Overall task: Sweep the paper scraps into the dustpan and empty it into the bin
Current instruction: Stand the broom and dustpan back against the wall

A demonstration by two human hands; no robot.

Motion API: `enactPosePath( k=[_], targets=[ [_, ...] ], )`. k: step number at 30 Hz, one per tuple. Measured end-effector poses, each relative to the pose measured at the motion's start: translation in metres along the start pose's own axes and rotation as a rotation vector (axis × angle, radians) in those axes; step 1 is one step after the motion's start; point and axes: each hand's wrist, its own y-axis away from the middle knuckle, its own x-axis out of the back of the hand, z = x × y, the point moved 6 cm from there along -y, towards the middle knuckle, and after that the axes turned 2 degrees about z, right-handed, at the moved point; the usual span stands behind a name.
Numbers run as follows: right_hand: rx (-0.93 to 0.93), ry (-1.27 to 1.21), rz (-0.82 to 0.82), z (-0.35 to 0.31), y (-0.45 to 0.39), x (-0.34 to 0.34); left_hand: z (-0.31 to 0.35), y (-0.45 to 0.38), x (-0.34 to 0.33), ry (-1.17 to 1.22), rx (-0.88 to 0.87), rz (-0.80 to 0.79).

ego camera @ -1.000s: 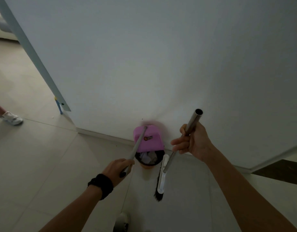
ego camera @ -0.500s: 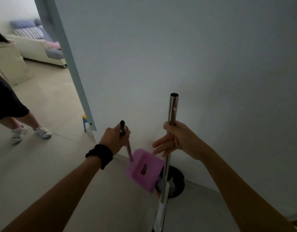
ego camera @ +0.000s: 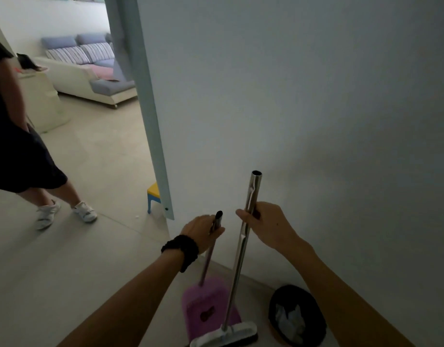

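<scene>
My left hand (ego camera: 202, 231), with a black band on the wrist, grips the top of the thin handle of the pink dustpan (ego camera: 207, 306), which hangs upright near the floor. My right hand (ego camera: 264, 222) is closed around the metal pole of the broom (ego camera: 241, 249). The broom's white head with dark bristles (ego camera: 224, 336) rests low, just in front of the dustpan. To the right, against the wall, stands the black bin (ego camera: 297, 314) with white paper scraps (ego camera: 289, 320) inside it.
A large white wall (ego camera: 291, 108) fills the view ahead. Its pale edge trim (ego camera: 150, 121) borders an opening to a room with a sofa (ego camera: 90, 68). Another person's legs and white shoes (ego camera: 65, 211) stand at the left. A small yellow and blue stool (ego camera: 153, 194) sits by the trim.
The dustpan has come away from over the bin and swung down to hang upright left of it. The broom stands more upright. The view has lifted and turned left.
</scene>
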Motion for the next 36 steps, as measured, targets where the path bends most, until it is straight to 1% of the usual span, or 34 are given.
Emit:
enactPosePath(
  k=[4, 7, 9, 13, 19, 23, 27, 29, 31, 34, 36],
  targets=[
    [-0.021, -0.031, -0.013, 0.008, -0.047, -0.044, -0.042, -0.04, 0.0, 0.185, 0.084, 0.02],
    [-0.057, -0.048, -0.041, 0.025, -0.079, -0.076, -0.065, -0.074, 0.003, 0.253, 0.12, 0.085],
    [-0.068, -0.045, -0.03, 0.037, -0.098, -0.092, -0.081, -0.098, 0.003, 0.304, 0.146, 0.128],
    [-0.106, -0.028, 0.043, 0.077, -0.136, -0.123, -0.122, -0.151, -0.021, 0.341, 0.194, 0.072],
    [-0.274, -0.088, 0.128, 0.14, -0.169, -0.171, -0.192, -0.204, -0.07, 0.407, 0.288, 0.041],
    [-0.374, -0.058, 0.112, 0.172, -0.179, -0.225, -0.231, -0.217, -0.118, 0.416, 0.309, -0.054],
    [-0.427, -0.077, 0.097, 0.191, -0.186, -0.271, -0.269, -0.232, -0.162, 0.425, 0.299, -0.1],
    [-0.438, -0.076, 0.119, 0.201, -0.192, -0.288, -0.285, -0.24, -0.177, 0.42, 0.301, -0.108],
    [-0.468, -0.059, 0.184, 0.21, -0.206, -0.3, -0.302, -0.25, -0.19, 0.434, 0.319, -0.103],
    [-0.515, -0.031, 0.236, 0.224, -0.228, -0.309, -0.32, -0.268, -0.197, 0.484, 0.344, -0.068],
    [-0.547, 0.001, 0.262, 0.235, -0.237, -0.312, -0.323, -0.281, -0.2, 0.487, 0.316, -0.082]
  ],
)
